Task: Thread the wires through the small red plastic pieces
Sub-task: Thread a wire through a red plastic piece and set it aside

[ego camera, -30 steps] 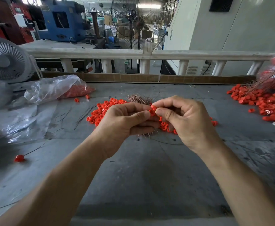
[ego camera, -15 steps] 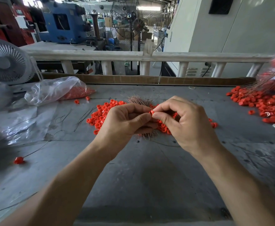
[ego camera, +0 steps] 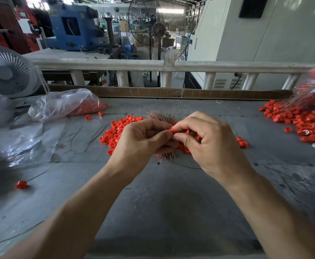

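My right hand (ego camera: 207, 141) pinches a small red plastic piece (ego camera: 172, 130) between thumb and forefinger above the grey table. My left hand (ego camera: 143, 143) meets it from the left, its fingers curled and its thumb tip pressed close to the piece; a wire in it is too thin to make out. Behind and under both hands lies a bundle of thin copper-coloured wires (ego camera: 160, 116), partly hidden. A loose heap of red pieces (ego camera: 115, 133) spreads on the table to the left and behind the hands.
A clear plastic bag with red pieces (ego camera: 67, 104) lies at the back left beside a white fan (ego camera: 7, 71). Wired red pieces (ego camera: 302, 120) are piled at the right. One wired piece (ego camera: 21, 184) lies at the near left. A cardboard strip (ego camera: 171, 93) edges the table's back.
Both hands have stayed together over the pile, shifting slightly. The red piece now shows plainly between my right thumb and forefinger.
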Demonstrator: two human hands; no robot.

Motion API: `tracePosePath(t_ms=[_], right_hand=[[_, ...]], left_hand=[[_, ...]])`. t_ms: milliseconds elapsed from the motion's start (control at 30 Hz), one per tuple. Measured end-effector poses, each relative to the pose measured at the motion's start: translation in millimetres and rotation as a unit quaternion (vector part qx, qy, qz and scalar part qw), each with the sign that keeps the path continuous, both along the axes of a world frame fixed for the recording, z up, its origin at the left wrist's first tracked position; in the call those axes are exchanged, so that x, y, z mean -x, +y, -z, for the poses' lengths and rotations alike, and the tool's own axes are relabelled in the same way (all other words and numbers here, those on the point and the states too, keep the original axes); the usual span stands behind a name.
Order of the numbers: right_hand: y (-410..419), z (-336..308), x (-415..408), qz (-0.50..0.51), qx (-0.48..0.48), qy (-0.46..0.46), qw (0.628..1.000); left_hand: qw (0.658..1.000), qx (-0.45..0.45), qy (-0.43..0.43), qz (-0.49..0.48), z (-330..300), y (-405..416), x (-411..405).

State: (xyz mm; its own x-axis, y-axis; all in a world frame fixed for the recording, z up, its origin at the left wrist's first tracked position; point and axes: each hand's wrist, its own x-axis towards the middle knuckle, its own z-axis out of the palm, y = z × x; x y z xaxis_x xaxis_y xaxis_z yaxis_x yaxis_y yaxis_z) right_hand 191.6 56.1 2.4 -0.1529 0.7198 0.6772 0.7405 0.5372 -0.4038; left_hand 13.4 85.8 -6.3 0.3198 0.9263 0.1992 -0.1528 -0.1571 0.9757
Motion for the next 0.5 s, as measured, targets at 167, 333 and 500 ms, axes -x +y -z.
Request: tracePosePath(t_ms=[167, 333, 500], right_hand=[[-1.5, 1.2, 3.2, 0.004, 0.008, -0.012, 1.0], [-2.7, 2.9, 8.0, 0.034, 0.015, -0.033, 0.999], [-0.7, 3.0, 2.5, -0.012, 0.048, 0.052, 0.997]], left_hand=[[0.999, 0.033, -0.014, 0.014, 1.4, 1.6, 1.9], [0.999, 0.033, 0.001, 0.019, 3.4, 2.4, 2.6], [1.0, 0.008, 0.02, 0.014, 3.7, 2.7, 3.0]])
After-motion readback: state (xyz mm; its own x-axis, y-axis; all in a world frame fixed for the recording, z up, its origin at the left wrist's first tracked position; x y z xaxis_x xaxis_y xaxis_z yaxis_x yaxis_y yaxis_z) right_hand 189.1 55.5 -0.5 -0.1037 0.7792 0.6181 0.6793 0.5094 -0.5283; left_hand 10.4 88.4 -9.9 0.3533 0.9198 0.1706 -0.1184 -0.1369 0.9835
